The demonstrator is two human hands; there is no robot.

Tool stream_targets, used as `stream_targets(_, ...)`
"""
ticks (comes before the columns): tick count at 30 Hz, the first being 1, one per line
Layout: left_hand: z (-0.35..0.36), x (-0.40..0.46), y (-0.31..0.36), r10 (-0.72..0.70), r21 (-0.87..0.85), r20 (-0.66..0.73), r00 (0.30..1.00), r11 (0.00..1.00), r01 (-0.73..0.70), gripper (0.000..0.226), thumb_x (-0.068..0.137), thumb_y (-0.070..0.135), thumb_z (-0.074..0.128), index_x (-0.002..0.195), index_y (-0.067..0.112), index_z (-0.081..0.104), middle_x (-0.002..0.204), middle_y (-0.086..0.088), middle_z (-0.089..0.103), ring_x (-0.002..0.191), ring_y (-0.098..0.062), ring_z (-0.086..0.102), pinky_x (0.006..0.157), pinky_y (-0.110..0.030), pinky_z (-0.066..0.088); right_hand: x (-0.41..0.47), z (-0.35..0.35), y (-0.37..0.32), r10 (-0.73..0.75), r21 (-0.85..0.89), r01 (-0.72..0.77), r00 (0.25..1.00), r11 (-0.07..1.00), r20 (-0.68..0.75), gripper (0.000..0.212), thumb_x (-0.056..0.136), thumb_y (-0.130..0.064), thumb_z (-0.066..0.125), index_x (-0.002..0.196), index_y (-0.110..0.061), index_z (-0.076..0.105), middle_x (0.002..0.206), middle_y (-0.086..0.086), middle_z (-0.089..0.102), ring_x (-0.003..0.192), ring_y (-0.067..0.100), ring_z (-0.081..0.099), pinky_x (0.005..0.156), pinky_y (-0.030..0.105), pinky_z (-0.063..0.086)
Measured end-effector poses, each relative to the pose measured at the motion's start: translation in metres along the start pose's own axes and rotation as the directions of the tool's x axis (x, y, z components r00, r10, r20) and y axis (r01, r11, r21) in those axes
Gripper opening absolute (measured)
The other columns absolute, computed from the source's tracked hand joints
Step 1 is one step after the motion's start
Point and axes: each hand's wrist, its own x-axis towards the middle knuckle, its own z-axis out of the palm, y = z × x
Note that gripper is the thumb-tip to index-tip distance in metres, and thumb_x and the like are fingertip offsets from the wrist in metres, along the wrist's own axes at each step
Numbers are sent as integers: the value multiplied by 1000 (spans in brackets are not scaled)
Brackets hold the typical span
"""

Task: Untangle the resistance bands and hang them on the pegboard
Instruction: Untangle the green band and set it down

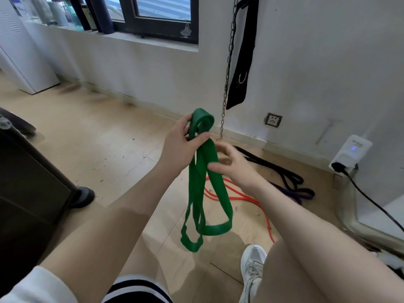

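Green resistance band: held in the air in front of the person, above the wooden floor. It is folded into several loops; top fold sticks up above the left hand, lower loops hang free near knee level, twisted over one another.

Left hand: grip closed on the green band just below the top fold, thumb pressed across the front of the strands, fingers wrapped behind.

Right hand: beside the band at mid-height, fingers spread and slightly blurred. Fingertips touch the right-hand strand; grip is wide, not clamped on anything.

Orange band: lies on the floor behind and below the green one, running in long curves toward the right shoe.

Black band and purple band: on the floor close to the wall, right of the orange one, overlapping each other near their far ends. Whether they are knotted together cannot be told.

Wall: a metal chain hangs down it, lower end just behind the green band's top fold. A black strap hangs beside the chain. A wall socket sits low on the wall. Farther right, a white plug-in device with a blue light, black cable leading off it.

Window frame at upper left. Dark furniture at left edge.
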Motion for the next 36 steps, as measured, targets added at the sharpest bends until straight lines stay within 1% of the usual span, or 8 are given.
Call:
stream_targets(5, -7, 11, -9, -94, -21, -126, 988, 996, 92, 52, 83, 14, 67, 131, 19, 47, 114, -7, 66, 93, -20, 66, 84, -34, 56, 13, -3, 60, 257, -377, -194, 958, 906, 126, 36, 80, -15, 69, 114, -17, 59, 111, -2, 64, 103, 15, 59, 92, 31, 47)
stream_targets(12, -31, 13, -40, -199, -100, -256, 946, 979, 179, 35, 84, 11, 63, 114, 25, 54, 94, -3, 68, 77, -18, 61, 85, -42, 52, 26, -31, 65, 62, -754, -184, 980, 630, -188, 14, 86, -24, 59, 95, -13, 60, 91, 4, 63, 87, 26, 60, 72, 39, 51)
stream_targets(16, -30, 16, -42, -203, -169, -236, 950, 972, 165, 34, 86, 8, 60, 113, 27, 51, 92, -1, 67, 74, -17, 61, 74, -32, 55, 27, -51, 51, 5, -711, -315, 916, 629, -401, 17, 94, -27, 43, 102, -15, 53, 85, 5, 57, 79, 29, 58, 63, 34, 46)
stream_targets(20, -24, 24, -40, -229, -259, -264, 937, 953, 160, 38, 87, 10, 60, 121, 25, 51, 98, -4, 66, 73, -13, 61, 67, -25, 50, 29, -67, 46, 176, -580, -368, 916, 727, -361, 14, 91, -28, 48, 102, -20, 52, 96, 6, 63, 89, 26, 58, 77, 36, 48)
stream_targets(23, -26, 27, -44, -251, -297, -286, 925, 941, 164, 41, 87, 11, 60, 125, 23, 50, 101, -6, 65, 74, -15, 60, 71, -30, 52, 17, -79, 38, 232, -432, -320, 941, 843, -244, 19, 86, -18, 62, 99, -18, 48, 92, 0, 59, 81, 16, 56, 65, 28, 44)
stream_targets(30, -37, 21, -56, -276, -297, -315, 908, 937, 182, 42, 88, 12, 60, 126, 22, 48, 98, -3, 65, 77, -16, 58, 75, -31, 50, -1, -100, 52, 42, -881, -174, 984, 441, -174, 25, 83, -28, 66, 102, -14, 57, 98, 4, 57, 94, 24, 55, 76, 35, 46)
stream_targets(33, -38, 20, -58, -260, -277, -333, 906, 946, 169, 43, 87, 12, 60, 127, 22, 48, 108, -6, 65, 81, -17, 58, 78, -31, 49, 0, -94, 48, 55, -660, -346, 906, 667, -420, 30, 83, -44, 62, 84, -16, 55, 82, 1, 56, 78, 21, 54, 60, 31, 40)
stream_targets(36, -42, 20, -61, -220, -209, -332, 917, 965, 156, 42, 87, 12, 60, 126, 23, 49, 112, -6, 64, 81, -16, 58, 76, -30, 48, 2, -99, 46, 197, -604, -408, 901, 684, -386, 47, 73, -55, 68, 98, -18, 53, 93, 2, 56, 93, 22, 50, 78, 37, 45)
